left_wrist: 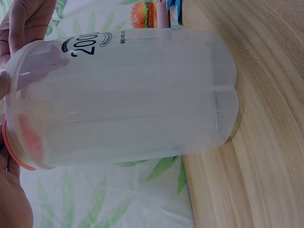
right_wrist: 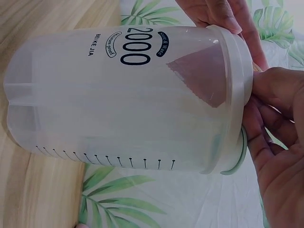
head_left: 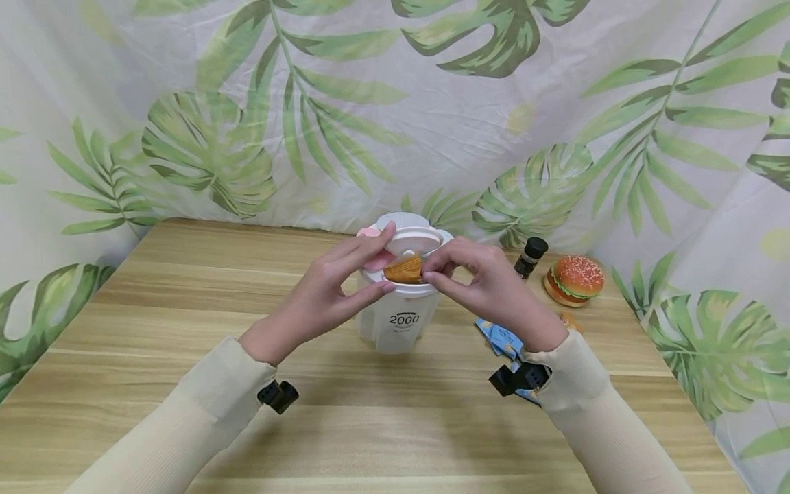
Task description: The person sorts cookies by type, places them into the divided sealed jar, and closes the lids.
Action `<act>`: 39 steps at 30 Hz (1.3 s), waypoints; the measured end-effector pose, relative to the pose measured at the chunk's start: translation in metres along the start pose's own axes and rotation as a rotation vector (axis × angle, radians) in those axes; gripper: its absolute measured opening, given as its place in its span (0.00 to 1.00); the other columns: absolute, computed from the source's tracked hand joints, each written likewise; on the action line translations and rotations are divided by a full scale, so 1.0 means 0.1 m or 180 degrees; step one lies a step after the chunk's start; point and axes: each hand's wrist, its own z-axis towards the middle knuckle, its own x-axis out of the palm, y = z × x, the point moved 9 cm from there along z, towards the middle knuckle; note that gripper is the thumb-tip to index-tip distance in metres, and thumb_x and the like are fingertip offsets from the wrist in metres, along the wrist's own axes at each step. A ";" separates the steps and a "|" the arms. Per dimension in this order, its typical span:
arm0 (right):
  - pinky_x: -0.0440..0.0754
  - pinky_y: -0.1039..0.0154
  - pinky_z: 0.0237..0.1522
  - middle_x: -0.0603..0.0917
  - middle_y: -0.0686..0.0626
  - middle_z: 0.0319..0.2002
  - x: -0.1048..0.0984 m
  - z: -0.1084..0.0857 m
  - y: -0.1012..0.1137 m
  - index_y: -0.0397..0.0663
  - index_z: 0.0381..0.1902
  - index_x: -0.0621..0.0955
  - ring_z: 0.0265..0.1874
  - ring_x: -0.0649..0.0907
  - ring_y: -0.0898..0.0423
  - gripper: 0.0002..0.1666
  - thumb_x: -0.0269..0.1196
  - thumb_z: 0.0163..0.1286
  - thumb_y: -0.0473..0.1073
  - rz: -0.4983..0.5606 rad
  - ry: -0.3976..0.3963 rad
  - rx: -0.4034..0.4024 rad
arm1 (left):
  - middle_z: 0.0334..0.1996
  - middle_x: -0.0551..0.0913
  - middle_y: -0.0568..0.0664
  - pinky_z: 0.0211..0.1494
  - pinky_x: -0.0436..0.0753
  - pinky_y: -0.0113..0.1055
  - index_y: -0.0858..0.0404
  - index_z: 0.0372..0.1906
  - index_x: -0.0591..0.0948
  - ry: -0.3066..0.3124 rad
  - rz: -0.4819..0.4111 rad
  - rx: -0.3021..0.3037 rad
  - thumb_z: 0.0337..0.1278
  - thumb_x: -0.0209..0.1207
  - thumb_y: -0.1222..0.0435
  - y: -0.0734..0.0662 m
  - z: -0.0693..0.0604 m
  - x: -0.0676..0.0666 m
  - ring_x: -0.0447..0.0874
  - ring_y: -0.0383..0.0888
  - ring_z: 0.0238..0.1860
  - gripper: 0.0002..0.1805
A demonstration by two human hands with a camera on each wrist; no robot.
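Observation:
A translucent plastic storage canister (head_left: 395, 333) printed "2000" stands upright on the table, its white lid flap (head_left: 404, 221) raised. My left hand (head_left: 315, 295) holds it at the top, thumb at the front rim and a finger against the flap. My right hand (head_left: 487, 278) pinches the right edge of an orange-brown packet (head_left: 404, 269) at the opening. Through the wall in the right wrist view, a pointed part of the packet (right_wrist: 204, 78) shows below the rim. A pink lid piece (head_left: 378, 261) sits beside my left fingers. Some right fingertips are hidden.
Right of the canister lie several blue packets (head_left: 506, 339), partly under my right wrist. Behind them stand a black-capped bottle (head_left: 531, 257) and a toy-like hamburger (head_left: 575, 280). A small orange item (head_left: 570, 321) shows past my forearm. Leaf-patterned cloth (head_left: 345, 137) hangs behind the wooden table (head_left: 204, 288).

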 end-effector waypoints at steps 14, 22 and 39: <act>0.85 0.70 0.44 0.90 0.48 0.39 -0.02 -0.01 0.00 0.42 0.41 0.87 0.36 0.84 0.61 0.07 0.68 0.69 0.28 0.0031 -0.0117 -0.0007 | 0.59 0.86 0.56 0.84 0.67 0.52 0.65 0.77 0.70 -0.0037 0.0028 0.0003 0.57 0.74 0.73 0.02 0.00 0.00 0.86 0.50 0.58 0.43; 0.87 0.73 0.44 0.90 0.44 0.38 -0.21 -0.15 -0.05 0.39 0.41 0.87 0.37 0.85 0.64 0.09 0.68 0.67 0.24 0.0138 -0.0411 0.0033 | 0.58 0.86 0.56 0.84 0.67 0.51 0.66 0.77 0.70 -0.0049 0.0031 0.0029 0.56 0.74 0.72 0.02 0.00 0.00 0.85 0.50 0.58 0.43; 0.84 0.79 0.39 0.89 0.63 0.40 -0.75 -0.93 -0.59 0.38 0.42 0.87 0.36 0.86 0.68 0.07 0.65 0.71 0.25 -0.0254 -0.0780 0.0826 | 0.58 0.86 0.56 0.81 0.72 0.45 0.67 0.76 0.70 -0.0058 0.0028 0.0034 0.55 0.75 0.72 0.01 -0.01 0.00 0.86 0.49 0.57 0.43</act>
